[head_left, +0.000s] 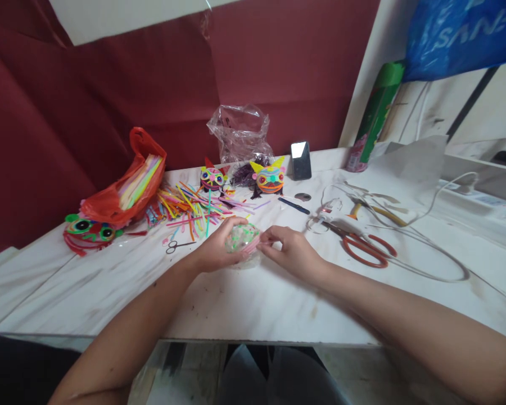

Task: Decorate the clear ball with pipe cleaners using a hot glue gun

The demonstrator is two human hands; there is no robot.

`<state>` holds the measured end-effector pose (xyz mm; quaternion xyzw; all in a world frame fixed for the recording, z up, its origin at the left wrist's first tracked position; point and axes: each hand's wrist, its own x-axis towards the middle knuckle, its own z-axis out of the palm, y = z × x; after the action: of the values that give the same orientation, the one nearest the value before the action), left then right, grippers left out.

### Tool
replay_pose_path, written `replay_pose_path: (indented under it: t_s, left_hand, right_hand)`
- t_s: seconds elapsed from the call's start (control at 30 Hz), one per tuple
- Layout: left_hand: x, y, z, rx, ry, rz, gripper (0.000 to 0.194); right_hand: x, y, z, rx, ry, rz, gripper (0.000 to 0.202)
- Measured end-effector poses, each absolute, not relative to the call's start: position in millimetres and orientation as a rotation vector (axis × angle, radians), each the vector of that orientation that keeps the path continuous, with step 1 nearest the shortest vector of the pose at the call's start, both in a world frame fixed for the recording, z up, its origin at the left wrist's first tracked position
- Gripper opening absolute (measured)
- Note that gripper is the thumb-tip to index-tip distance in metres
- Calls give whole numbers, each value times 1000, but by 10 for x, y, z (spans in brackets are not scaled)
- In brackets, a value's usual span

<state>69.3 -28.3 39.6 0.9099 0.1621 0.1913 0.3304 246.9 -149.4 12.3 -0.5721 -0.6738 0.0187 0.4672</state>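
My left hand [221, 246] is wrapped round the left side of a rounded clear object with green spots [241, 237], held just above the white marbled table. Pink strips [252, 245] show on its right side. At that edge, the thumb and forefinger of my right hand [284, 246] are pinched together; what lies between them is too small to make out. Behind my left hand lies a loose pile of coloured strips [194, 208]. Small scissors [177, 246] rest left of my left hand.
Two small colourful figures [213, 176] [270, 179] stand at the back, near a phone [301, 161]. A red bag [129, 188] and a larger figure [88, 232] are left. Right are red-handled scissors [369, 250], pliers [379, 212], a glue gun [329, 209], cables and a green can [375, 118].
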Motion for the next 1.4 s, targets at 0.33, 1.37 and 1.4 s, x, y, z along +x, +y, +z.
replay_pose_path:
  t_s: [0.33, 1.37, 1.4]
  left_hand:
    - [693, -315, 394, 2365, 509, 472, 70]
    - [677, -179, 319, 2433, 270, 522, 71]
    - [676, -168, 317, 2434, 251, 515, 71]
  right_hand:
    - [2439, -1518, 141, -1421, -1684, 48, 8]
    - [2529, -1495, 145, -1348, -1710, 71, 5]
    - [2528, -1493, 142, -1346, -1711, 62, 5]
